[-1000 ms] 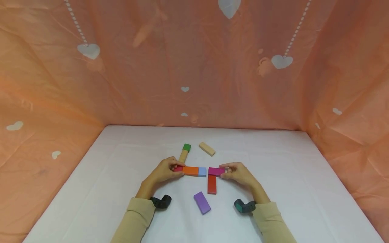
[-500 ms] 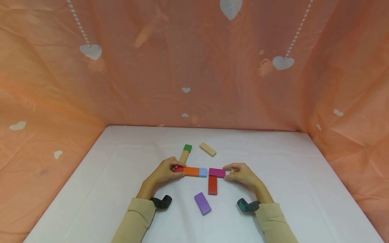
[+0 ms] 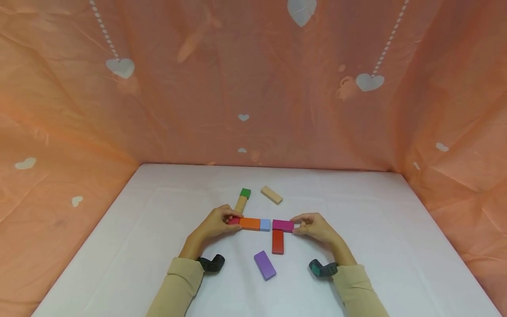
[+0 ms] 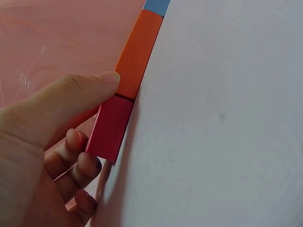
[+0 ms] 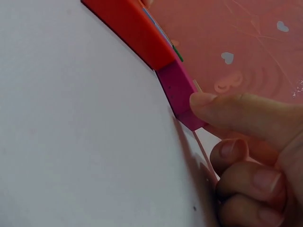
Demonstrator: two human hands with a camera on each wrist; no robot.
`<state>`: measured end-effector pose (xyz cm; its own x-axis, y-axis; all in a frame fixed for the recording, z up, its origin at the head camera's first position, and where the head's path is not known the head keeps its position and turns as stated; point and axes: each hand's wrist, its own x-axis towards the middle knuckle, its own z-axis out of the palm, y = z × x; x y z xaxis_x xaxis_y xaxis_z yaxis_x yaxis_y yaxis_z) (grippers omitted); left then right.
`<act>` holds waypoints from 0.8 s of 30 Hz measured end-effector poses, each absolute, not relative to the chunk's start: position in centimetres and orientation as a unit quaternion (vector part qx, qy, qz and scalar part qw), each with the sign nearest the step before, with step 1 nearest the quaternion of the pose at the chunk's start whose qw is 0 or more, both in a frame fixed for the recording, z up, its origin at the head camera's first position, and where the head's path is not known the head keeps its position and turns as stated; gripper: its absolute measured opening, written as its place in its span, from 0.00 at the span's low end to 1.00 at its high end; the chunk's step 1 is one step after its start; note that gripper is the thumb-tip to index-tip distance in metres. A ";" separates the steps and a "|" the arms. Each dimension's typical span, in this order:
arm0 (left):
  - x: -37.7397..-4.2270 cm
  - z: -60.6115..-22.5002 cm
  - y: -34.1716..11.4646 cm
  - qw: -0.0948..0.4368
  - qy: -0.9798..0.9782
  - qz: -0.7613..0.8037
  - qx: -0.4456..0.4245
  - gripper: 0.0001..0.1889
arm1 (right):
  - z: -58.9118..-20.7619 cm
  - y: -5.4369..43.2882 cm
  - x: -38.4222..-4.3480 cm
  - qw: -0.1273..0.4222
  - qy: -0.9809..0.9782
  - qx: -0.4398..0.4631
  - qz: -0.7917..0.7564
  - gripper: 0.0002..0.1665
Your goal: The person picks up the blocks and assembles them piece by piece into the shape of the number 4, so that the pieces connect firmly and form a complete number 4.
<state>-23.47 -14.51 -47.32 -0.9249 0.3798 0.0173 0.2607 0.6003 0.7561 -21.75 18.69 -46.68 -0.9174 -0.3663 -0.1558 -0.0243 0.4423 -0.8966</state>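
In the head view, a crimson block (image 3: 234, 221), an orange block (image 3: 250, 223) and a light-blue block (image 3: 265, 225) lie end to end in a row. My left hand (image 3: 217, 221) pinches the orange block near its joint with the crimson one; in the left wrist view the thumb (image 4: 106, 80) lies on its side and the index finger is hidden. A narrow gap separates the row from a magenta block (image 3: 283, 226), which meets a red block (image 3: 278, 242) in a T. My right hand (image 3: 314, 226) pinches the magenta block's right end between thumb (image 5: 203, 101) and index finger.
Behind my left hand, a natural wood block (image 3: 240, 204) leads to a small green block (image 3: 245, 193). A loose wood block (image 3: 271, 195) lies farther back, and a purple block (image 3: 264, 265) in front. Orange cloth (image 3: 253, 88) encloses the white table (image 3: 166, 189).
My right hand has slid slightly right along the magenta block, so its fingertips now sit at the block's very end. The left hand and the blocks keep their arrangement.
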 end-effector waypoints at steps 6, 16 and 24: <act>-23.5 -47.5 -14.5 0.074 0.892 0.410 0.174 0.15 | -46.9 18.7 -21.8 0.162 0.835 -0.116 -0.513 0.23; -23.5 -47.5 -14.5 0.076 0.892 0.408 0.178 0.15 | -46.9 18.7 -21.8 0.162 0.841 -0.114 -0.504 0.22; -23.4 -47.3 -14.6 0.072 0.889 0.410 0.193 0.15 | -47.0 18.5 -21.8 0.159 0.835 -0.118 -0.513 0.22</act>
